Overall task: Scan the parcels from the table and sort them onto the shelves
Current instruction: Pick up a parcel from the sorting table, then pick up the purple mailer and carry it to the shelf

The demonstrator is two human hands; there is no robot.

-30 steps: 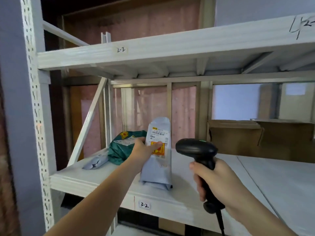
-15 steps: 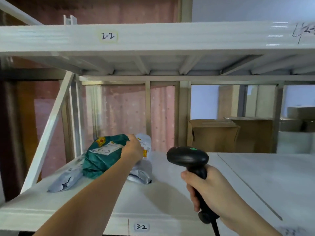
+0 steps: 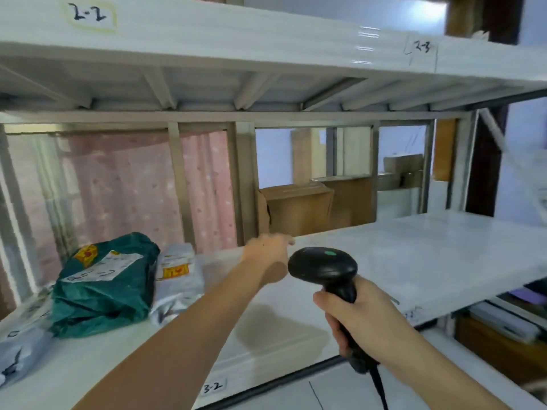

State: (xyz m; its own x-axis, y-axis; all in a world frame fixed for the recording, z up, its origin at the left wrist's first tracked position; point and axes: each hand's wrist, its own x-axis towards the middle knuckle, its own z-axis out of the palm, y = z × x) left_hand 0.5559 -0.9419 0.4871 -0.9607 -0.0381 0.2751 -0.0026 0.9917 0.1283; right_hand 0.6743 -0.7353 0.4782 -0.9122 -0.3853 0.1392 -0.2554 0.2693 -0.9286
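A white-painted metal shelf [image 3: 399, 261] with a smooth, slightly streaked board carries three parcels near its left end. The biggest is a dark green poly mailer [image 3: 103, 288], crumpled and glossy, puffed into a lumpy pillow shape, with a white address label and a yellow-and-red sticker on top. Touching its right side lies a grey poly mailer [image 3: 179, 279], flatter and wrinkled, with a white label and a yellow sticker facing up. A second grey plastic bag [image 3: 20, 344] sits at the shelf's front left corner, cut off by the frame edge.

The left hand [image 3: 270, 255] hovers over the middle of the shelf, well to the right of the grey mailer and apart from it; it grips nothing, its fingers pointing loosely toward the back edge, though motion blur smears their outline. The right hand [image 3: 364, 321] clenches the handle of a black plastic barcode scanner [image 3: 325, 269], rounded head up with a green dot on top, its cable dropping out of view.

Handwritten tags read 3-2 on the shelf's front edge and 2-2 on the upper shelf [image 3: 236, 39]. Brown cardboard boxes [image 3: 299, 208] stand behind the rack.
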